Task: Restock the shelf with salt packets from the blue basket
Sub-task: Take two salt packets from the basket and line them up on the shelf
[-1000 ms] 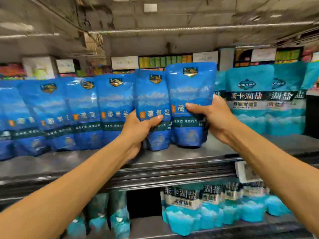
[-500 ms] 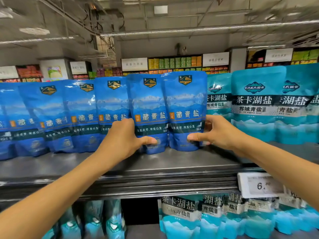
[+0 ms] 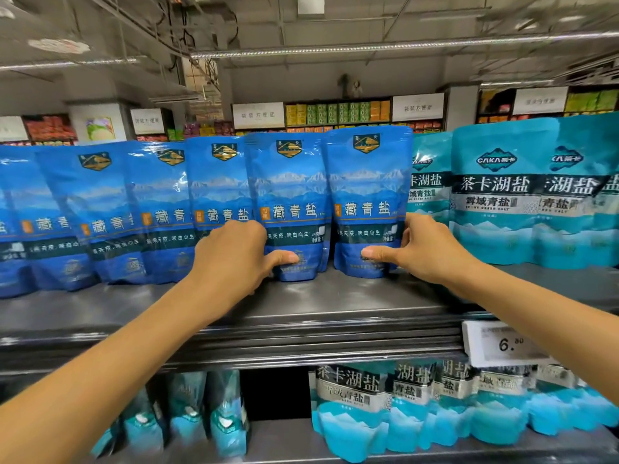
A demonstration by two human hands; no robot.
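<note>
Several dark blue salt packets stand upright in a row on the grey metal shelf point(image 3: 301, 306). My right hand point(image 3: 425, 249) grips the rightmost blue packet point(image 3: 366, 195) low down, thumb across its front and fingers behind its right edge. That packet's base rests on the shelf. My left hand point(image 3: 234, 252) grips the packet beside it point(image 3: 289, 195), thumb on its lower front. The blue basket is out of view.
Teal salt packets point(image 3: 502, 195) stand right of the blue row, close to my right hand. A lower shelf point(image 3: 284, 440) holds more teal packets. A white price tag point(image 3: 502, 344) hangs on the shelf's front edge at the right. Distant store shelving runs behind.
The rightmost blue packet came down from above the row and now stands on the shelf. Both hands slid lower on their packets. The view tilted down slightly.
</note>
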